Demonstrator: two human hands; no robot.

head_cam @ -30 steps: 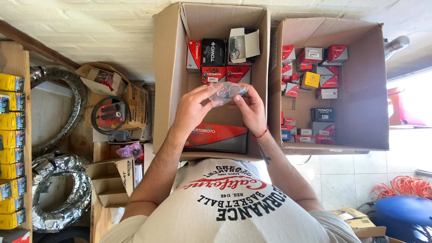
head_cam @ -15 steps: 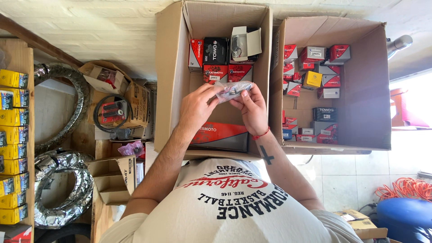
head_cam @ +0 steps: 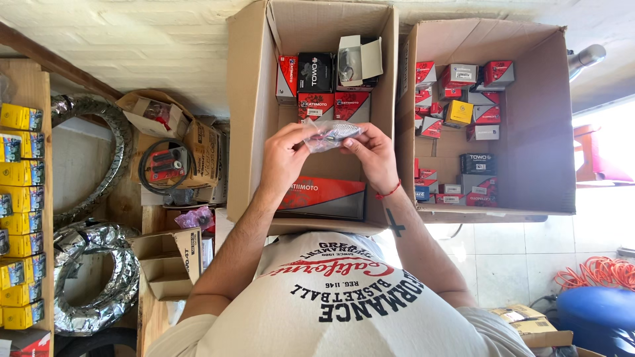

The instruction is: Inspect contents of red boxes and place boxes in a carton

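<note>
Both of my hands hold a small clear plastic bag (head_cam: 333,135) with a metal part inside, above an open cardboard box (head_cam: 254,119). My left hand (head_cam: 284,158) grips the bag's left end. My right hand (head_cam: 374,157), with a red string on its wrist, pinches the right end. Under the hands, inside the box, lie a long red-and-black carton (head_cam: 324,196) and, at the far end, several small red and black boxes plus an open white one (head_cam: 359,61).
A second open cardboard box (head_cam: 542,112) on the right holds several small red, black and yellow cartons. Left: shelves with yellow boxes (head_cam: 20,172), foil-wrapped tyres (head_cam: 99,291), smaller cartons (head_cam: 169,261). An orange cable coil (head_cam: 595,274) and a blue object lie bottom right.
My hands with the bag have stayed over the box, shifting only slightly; the fingers keep working the bag's ends.
</note>
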